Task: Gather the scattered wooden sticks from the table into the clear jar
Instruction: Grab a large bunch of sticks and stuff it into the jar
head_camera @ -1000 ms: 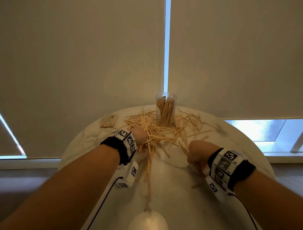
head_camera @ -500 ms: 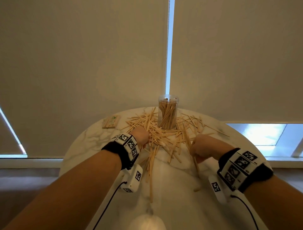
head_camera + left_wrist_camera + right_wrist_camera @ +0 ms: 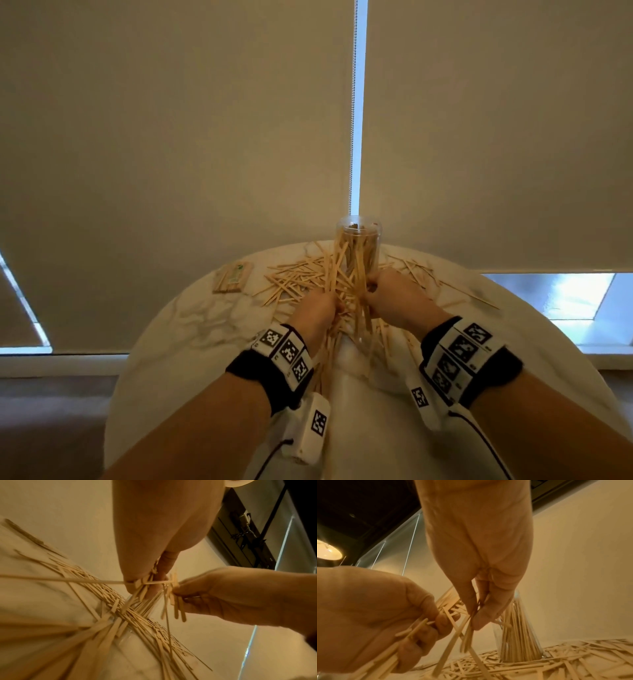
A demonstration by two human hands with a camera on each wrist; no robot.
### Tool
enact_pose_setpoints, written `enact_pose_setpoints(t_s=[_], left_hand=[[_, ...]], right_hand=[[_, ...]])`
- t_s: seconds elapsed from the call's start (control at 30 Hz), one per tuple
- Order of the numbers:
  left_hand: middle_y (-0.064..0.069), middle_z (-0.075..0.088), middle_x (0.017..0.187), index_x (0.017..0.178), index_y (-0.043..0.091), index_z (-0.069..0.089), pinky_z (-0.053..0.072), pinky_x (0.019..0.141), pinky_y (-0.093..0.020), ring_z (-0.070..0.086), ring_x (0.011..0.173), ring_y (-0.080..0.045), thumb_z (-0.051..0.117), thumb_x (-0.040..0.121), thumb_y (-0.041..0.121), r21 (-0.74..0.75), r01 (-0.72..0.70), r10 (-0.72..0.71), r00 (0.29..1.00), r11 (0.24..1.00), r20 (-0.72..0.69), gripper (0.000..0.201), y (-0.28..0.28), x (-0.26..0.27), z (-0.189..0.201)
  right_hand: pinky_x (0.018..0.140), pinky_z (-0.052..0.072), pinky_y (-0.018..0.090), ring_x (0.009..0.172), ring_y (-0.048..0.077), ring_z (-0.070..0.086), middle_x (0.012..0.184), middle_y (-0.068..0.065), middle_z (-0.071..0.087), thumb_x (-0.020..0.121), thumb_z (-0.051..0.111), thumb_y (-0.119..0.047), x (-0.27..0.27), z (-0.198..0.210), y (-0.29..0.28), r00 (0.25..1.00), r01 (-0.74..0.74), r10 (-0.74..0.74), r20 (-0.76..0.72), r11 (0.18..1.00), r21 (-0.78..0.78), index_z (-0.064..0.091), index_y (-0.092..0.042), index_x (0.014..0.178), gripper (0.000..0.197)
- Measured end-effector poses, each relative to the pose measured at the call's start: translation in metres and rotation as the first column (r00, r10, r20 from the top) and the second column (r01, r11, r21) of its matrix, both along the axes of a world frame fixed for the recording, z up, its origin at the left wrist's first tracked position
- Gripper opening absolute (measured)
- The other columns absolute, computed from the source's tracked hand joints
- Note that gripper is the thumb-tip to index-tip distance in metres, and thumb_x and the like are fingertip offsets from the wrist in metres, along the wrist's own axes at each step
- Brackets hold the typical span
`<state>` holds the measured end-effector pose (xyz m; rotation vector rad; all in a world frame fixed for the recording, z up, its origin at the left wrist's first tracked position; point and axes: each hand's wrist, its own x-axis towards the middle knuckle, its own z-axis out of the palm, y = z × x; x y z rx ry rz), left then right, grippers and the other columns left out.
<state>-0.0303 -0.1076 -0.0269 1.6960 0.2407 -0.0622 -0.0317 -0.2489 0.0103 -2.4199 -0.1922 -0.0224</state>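
Pale tan wood sticks (image 3: pixel 301 279), clear jar (image 3: pixel 359 246), white marble table (image 3: pixel 191 322) w/ grey veins, beige blinds (image 3: pixel 171 120)

Bare forearms, a banded camera rig on each wrist

Each wrist wears a black band (image 3: pixel 255 377) carrying white blocks printed with black square-pattern markers (image 3: pixel 462 349); a white camera housing (image 3: pixel 313 431) hangs beneath, trailing a thin black cable (image 3: pixel 270 459).

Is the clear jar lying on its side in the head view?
No, the clear jar stands upright at the table's far edge, with wooden sticks standing inside it and scattered around its base.
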Motion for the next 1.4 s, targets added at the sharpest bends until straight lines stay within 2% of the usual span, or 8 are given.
enact_pose_setpoints(t_s=[0.23, 0.33, 0.5, 0.7, 0.87, 1.03, 1.17, 1.4], left_hand=[[-0.012, 0.068, 0.114, 0.121, 0.012, 0.062, 0.054, 0.084, -0.044, 0.066, 0.103, -0.034, 0.043, 0.076, 0.060, -0.027, -0.038, 0.040, 0.998, 0.999, 0.058, 0.068, -0.007, 0.029, 0.002], [-0.005, 0.070, 0.109, 0.119, 0.015, 0.059, 0.056, 0.069, -0.033, 0.069, 0.095, -0.023, 0.052, 0.071, 0.082, -0.036, -0.025, 0.030, 0.989, 0.999, 0.146, 0.083, -0.010, 0.030, 0.013], [-0.005, 0.073, 0.082, 0.103, 0.012, 0.071, 0.053, 0.054, -0.027, 0.069, 0.065, -0.016, 0.063, 0.082, 0.065, -0.105, -0.007, 0.032, 0.971, 0.994, 0.238, 0.058, -0.008, 0.036, 0.028], [-0.013, 0.070, 0.092, 0.104, 0.009, 0.063, 0.059, 0.076, -0.041, 0.068, 0.080, -0.024, 0.049, 0.103, 0.029, -0.288, 0.010, 0.049, 0.979, 0.958, 0.197, 0.025, 0.009, 0.046, 0.044], [0.003, 0.044, 0.063, 0.100, 0.015, 0.049, 0.039, 0.043, -0.025, 0.040, 0.048, -0.011, 0.043, 0.106, 0.032, -0.527, -0.002, 0.100, 0.983, 0.850, 0.156, 0.019, 0.020, 0.059, 0.046], [0.002, 0.042, 0.062, 0.090, 0.016, 0.050, 0.038, 0.056, -0.029, 0.038, 0.057, -0.012, 0.043, 0.106, 0.033, -0.616, 0.057, 0.081, 0.978, 0.786, 0.193, 0.025, 0.016, 0.068, 0.042], [0.001, 0.043, 0.063, 0.090, 0.015, 0.051, 0.050, 0.069, -0.035, 0.047, 0.062, -0.014, 0.044, 0.105, 0.035, -0.671, 0.095, 0.095, 0.966, 0.736, 0.240, 0.027, 0.008, 0.067, 0.040], [0.006, 0.036, 0.059, 0.087, 0.017, 0.047, 0.022, 0.038, -0.019, 0.026, 0.044, -0.005, 0.047, 0.104, 0.036, -0.673, 0.010, 0.326, 0.869, 0.740, 0.372, 0.026, 0.010, 0.069, 0.050]], right_hand=[[0.072, 0.062, 0.034, 0.070, 0.016, 0.072, 0.072, 0.000, 0.074, 0.094, 0.058, -0.022, 0.009, 0.006, 0.018, 0.995, -0.096, 0.096, 0.015, 0.995, -0.028, 0.072, -0.021, 0.079, 0.020], [0.072, 0.061, 0.037, 0.071, 0.017, 0.070, 0.075, 0.001, 0.073, 0.093, 0.056, -0.018, 0.016, 0.013, 0.022, 0.993, -0.072, 0.074, 0.088, 0.997, -0.027, 0.072, -0.016, 0.089, 0.017], [0.073, 0.062, 0.037, 0.069, 0.015, 0.073, 0.077, 0.001, 0.075, 0.092, 0.060, -0.015, 0.025, 0.024, 0.021, 0.984, -0.082, 0.071, 0.163, 0.994, 0.066, 0.075, -0.016, 0.097, 0.016], [0.068, 0.057, 0.022, 0.065, 0.002, 0.069, 0.072, -0.007, 0.073, 0.090, 0.069, -0.028, 0.015, 0.018, 0.032, 0.942, -0.152, 0.078, 0.328, 0.967, 0.205, 0.076, -0.023, 0.089, 0.009], [0.077, 0.053, 0.031, 0.090, 0.011, 0.063, 0.106, -0.007, 0.067, 0.085, 0.070, -0.050, 0.022, 0.019, 0.023, 0.984, -0.118, 0.121, 0.129, 0.993, -0.027, 0.060, -0.025, 0.119, 0.043], [0.065, 0.044, 0.026, 0.081, 0.011, 0.060, 0.091, -0.004, 0.063, 0.103, 0.047, -0.034, 0.021, 0.018, 0.024, 0.953, -0.304, 0.302, -0.040, 0.935, -0.185, 0.054, -0.024, 0.117, 0.019], [0.082, 0.052, 0.037, 0.092, 0.021, 0.062, 0.103, 0.007, 0.064, 0.104, 0.041, -0.019, 0.024, 0.010, 0.031, 0.940, -0.340, 0.337, -0.048, 0.917, -0.207, 0.039, -0.015, 0.137, 0.033], [0.072, 0.050, 0.028, 0.080, 0.012, 0.064, 0.089, 0.000, 0.070, 0.104, 0.046, -0.029, 0.024, 0.018, 0.024, 0.938, -0.346, 0.316, -0.145, 0.888, -0.301, 0.065, -0.012, 0.099, 0.026]])
